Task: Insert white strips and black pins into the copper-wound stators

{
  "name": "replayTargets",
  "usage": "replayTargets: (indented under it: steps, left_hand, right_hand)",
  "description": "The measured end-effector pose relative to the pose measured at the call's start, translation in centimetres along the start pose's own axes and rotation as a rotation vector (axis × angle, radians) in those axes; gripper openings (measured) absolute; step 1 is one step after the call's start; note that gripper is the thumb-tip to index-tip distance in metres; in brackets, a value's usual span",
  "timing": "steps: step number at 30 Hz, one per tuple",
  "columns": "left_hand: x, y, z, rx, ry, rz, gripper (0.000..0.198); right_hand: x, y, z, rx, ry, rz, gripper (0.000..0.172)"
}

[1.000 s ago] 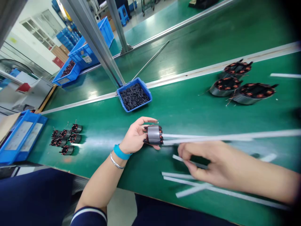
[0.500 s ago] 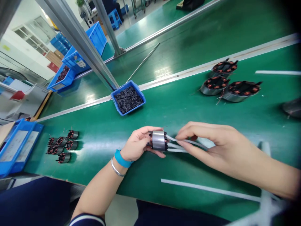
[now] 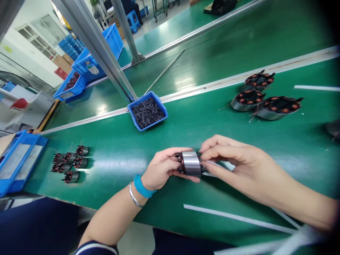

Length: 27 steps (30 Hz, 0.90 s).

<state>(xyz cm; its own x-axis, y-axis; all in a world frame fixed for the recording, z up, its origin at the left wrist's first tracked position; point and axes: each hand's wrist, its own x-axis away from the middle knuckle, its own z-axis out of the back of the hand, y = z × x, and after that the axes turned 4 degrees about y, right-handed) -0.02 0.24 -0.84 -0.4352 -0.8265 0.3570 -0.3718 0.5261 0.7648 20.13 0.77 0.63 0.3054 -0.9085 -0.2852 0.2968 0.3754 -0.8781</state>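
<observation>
My left hand (image 3: 160, 168) grips a motor stator (image 3: 191, 163), a short steel cylinder lying on its side with black end pieces and a little copper wire showing. Thumb and fingers close around its left end. At the stator's right end my right hand (image 3: 236, 159) pinches a thin white strip (image 3: 216, 163), fingertips right up against the end face. More white strip shows below those fingertips. My right fingers partly hide where the strips meet the stator.
A blue bin (image 3: 148, 110) of small black pieces stands beyond my hands. Several stators (image 3: 69, 159) sit at the left, and three larger-looking stators (image 3: 277, 108) at the right. A loose white strip (image 3: 239, 217) lies near the front edge; a metal rod (image 3: 165, 71) lies farther back.
My right fingertips have slid along the strip up to the stator's end, so less strip shows between them. My left hand and the stator sit slightly farther right and lower in view.
</observation>
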Motion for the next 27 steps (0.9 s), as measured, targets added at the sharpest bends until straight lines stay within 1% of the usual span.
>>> replayTargets:
  steps: [3,6,8,11,13,14,17,19,21,23,25,27]
  left_hand:
    - [0.3,-0.5,-0.3,-0.097,0.012,-0.049,0.041]
    - [0.5,-1.0,-0.3,-0.265,0.081,-0.101,0.045]
    - [0.6,-1.3,-0.3,-0.376,0.145,-0.144,0.041]
    - [0.5,-1.6,-0.3,-0.474,0.188,-0.188,0.034]
    - [0.4,-1.8,-0.4,-0.472,0.187,-0.202,0.03]
    - [0.3,-1.8,-0.5,-0.462,0.192,-0.211,0.026]
    - [0.1,-1.8,-0.6,-0.454,0.255,-0.246,0.009]
    - [0.0,-1.6,-0.6,-0.427,0.285,-0.22,0.01]
    - [0.1,-1.2,-0.4,-0.363,0.253,-0.152,0.015]
    - [0.2,-0.7,-0.1,-0.288,0.168,-0.079,0.029]
    - [0.2,-0.2,0.3,-0.234,0.081,-0.02,0.041]
    - [0.2,0.2,0.7,-0.209,0.026,0.033,0.046]
  right_hand:
    - [0.3,0.4,-0.7,-0.019,0.05,-0.102,0.018]
    - [0.5,0.8,-1.3,-0.04,0.08,-0.211,0.025]
    - [0.6,1.0,-1.6,-0.069,0.086,-0.232,0.027]
    - [0.5,0.9,-1.8,-0.133,0.114,-0.186,0.022]
    - [0.5,0.8,-1.9,-0.136,0.092,-0.161,0.02]
    - [0.4,0.8,-1.9,-0.122,0.061,-0.166,0.021]
    - [0.2,0.9,-1.8,-0.092,-0.019,-0.227,0.033]
    - [0.0,1.0,-1.7,-0.094,-0.04,-0.269,0.042]
    - [-0.2,1.0,-1.4,-0.088,-0.047,-0.287,0.047]
    - [-0.4,0.9,-0.9,-0.08,-0.064,-0.287,0.049]
    - [-0.5,0.7,-0.4,-0.079,-0.109,-0.28,0.048]
    - [-0.4,0.4,0.0,-0.09,-0.163,-0.264,0.046]
